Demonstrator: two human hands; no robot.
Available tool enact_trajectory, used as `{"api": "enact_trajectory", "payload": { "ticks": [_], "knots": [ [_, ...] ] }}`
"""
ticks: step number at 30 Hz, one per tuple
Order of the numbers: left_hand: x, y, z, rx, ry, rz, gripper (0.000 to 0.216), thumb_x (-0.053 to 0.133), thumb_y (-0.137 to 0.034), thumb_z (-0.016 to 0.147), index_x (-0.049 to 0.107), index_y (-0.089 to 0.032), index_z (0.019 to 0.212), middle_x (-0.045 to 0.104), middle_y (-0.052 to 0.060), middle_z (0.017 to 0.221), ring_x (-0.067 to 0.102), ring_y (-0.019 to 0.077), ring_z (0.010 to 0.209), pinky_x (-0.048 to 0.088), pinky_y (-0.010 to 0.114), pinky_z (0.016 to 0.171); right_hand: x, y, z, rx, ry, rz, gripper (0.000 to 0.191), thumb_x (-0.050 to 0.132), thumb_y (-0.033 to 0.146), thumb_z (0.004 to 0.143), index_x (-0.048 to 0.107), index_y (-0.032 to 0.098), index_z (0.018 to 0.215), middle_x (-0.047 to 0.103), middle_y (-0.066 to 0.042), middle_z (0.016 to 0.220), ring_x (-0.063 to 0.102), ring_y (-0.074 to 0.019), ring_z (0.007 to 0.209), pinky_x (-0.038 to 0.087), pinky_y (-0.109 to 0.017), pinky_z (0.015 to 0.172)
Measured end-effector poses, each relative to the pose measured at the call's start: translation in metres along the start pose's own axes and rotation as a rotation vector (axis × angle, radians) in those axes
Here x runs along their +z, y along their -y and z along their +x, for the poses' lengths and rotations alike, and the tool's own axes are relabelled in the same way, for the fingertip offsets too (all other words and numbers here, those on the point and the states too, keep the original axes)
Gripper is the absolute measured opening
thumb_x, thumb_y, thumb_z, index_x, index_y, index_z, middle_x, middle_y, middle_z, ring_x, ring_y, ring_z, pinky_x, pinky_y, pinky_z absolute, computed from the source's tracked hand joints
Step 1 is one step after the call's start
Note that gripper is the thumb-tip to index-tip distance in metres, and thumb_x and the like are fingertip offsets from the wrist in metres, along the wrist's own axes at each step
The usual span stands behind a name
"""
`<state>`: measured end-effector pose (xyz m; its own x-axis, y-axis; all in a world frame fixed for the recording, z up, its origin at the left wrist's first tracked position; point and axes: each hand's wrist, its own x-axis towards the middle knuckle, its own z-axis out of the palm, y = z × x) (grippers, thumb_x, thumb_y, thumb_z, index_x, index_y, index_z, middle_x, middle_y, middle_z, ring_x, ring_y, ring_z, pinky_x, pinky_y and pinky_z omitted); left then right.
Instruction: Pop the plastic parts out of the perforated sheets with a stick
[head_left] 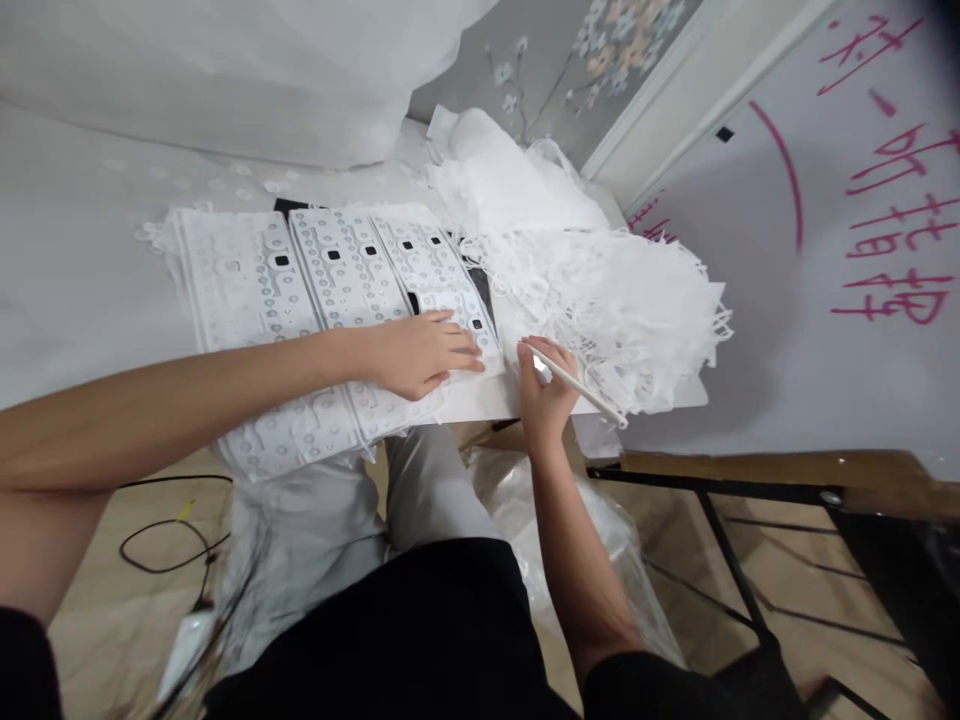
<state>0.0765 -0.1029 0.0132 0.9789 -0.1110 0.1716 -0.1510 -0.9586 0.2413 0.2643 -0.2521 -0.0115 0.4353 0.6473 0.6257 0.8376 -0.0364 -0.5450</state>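
Observation:
My left hand [431, 355] lies palm down with its fingers stretched out on a small white printed sheet [454, 302] at the right end of a row of sheets. That row of white sheets [247, 305] carries grey ring patterns and small black squares, and its pieces overlap across the table. In my right hand [549, 395], just off the sheets' right edge, a thin white stick [581, 385] is gripped and points down to the right. Beside this hand rises a heap of white fabric pieces with thin loops [600, 310].
On the right stands a whiteboard [780, 370] with red writing, above a black metal frame [727, 550]. A clear plastic bag [622, 540] hangs below the table edge. A black cable [161, 572] lies on the floor at left. White cloth [225, 80] drapes behind the table.

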Motion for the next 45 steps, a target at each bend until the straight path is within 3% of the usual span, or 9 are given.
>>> {"api": "enact_trajectory", "payload": {
  "ticks": [6, 14, 22, 31, 38, 45],
  "knots": [
    [0.007, -0.002, 0.012, -0.008, -0.029, 0.085, 0.046, 0.045, -0.024, 0.089, 0.051, -0.027, 0.135, 0.062, 0.008, 0.120, 0.053, 0.0242, 0.107, 0.032, 0.038, 0.099, 0.002, -0.003, -0.002, 0.069, 0.009, -0.001, 0.026, 0.053, 0.037, 0.092, 0.072, 0.020, 0.096, 0.072, -0.008, 0.091, 0.063, -0.0207, 0.085, 0.050, -0.037, 0.082],
    [0.009, 0.001, 0.020, 0.026, -0.077, 0.123, 0.034, 0.042, -0.031, 0.097, 0.060, -0.034, 0.125, 0.062, 0.007, 0.111, 0.051, 0.0225, 0.094, 0.034, 0.035, 0.083, 0.000, -0.005, -0.003, 0.107, 0.043, 0.028, 0.027, 0.054, 0.038, 0.092, 0.073, 0.020, 0.098, 0.071, -0.007, 0.085, 0.059, -0.0176, 0.071, 0.049, -0.032, 0.070],
    [0.001, 0.007, 0.030, 0.062, -0.111, -0.067, 0.023, 0.049, -0.033, 0.095, 0.070, -0.027, 0.104, 0.065, 0.008, 0.104, 0.055, 0.0197, 0.089, 0.038, 0.032, 0.078, 0.002, -0.005, -0.005, 0.227, 0.110, 0.080, 0.035, 0.051, 0.044, 0.091, 0.072, 0.017, 0.099, 0.055, 0.001, 0.060, 0.045, -0.0126, 0.056, 0.040, -0.025, 0.056],
    [-0.002, 0.011, 0.061, 0.099, 0.026, -0.191, 0.022, 0.048, -0.025, 0.092, 0.069, -0.021, 0.088, 0.067, 0.007, 0.093, 0.057, 0.0198, 0.090, 0.040, 0.033, 0.081, -0.003, 0.001, 0.001, 0.271, 0.150, 0.133, 0.037, 0.052, 0.046, 0.089, 0.072, 0.016, 0.095, 0.045, 0.004, 0.054, 0.039, -0.0107, 0.051, 0.035, -0.022, 0.052],
    [0.006, 0.002, 0.058, 0.084, 0.005, -0.094, 0.023, 0.040, -0.022, 0.095, 0.063, -0.018, 0.092, 0.062, 0.010, 0.106, 0.053, 0.0211, 0.097, 0.038, 0.033, 0.083, -0.002, -0.002, -0.001, 0.279, 0.099, 0.146, 0.035, 0.053, 0.045, 0.089, 0.071, 0.016, 0.097, 0.047, 0.004, 0.056, 0.041, -0.0106, 0.051, 0.037, -0.023, 0.054],
    [0.010, -0.008, 0.053, -0.003, 0.004, -0.035, 0.022, 0.035, -0.022, 0.098, 0.055, -0.017, 0.091, 0.059, 0.008, 0.092, 0.049, 0.0198, 0.086, 0.037, 0.033, 0.079, -0.007, 0.001, 0.001, 0.312, 0.176, 0.237, 0.032, 0.054, 0.043, 0.089, 0.071, 0.017, 0.097, 0.060, 0.001, 0.060, 0.052, -0.0123, 0.052, 0.044, -0.025, 0.055]
  ]
}}
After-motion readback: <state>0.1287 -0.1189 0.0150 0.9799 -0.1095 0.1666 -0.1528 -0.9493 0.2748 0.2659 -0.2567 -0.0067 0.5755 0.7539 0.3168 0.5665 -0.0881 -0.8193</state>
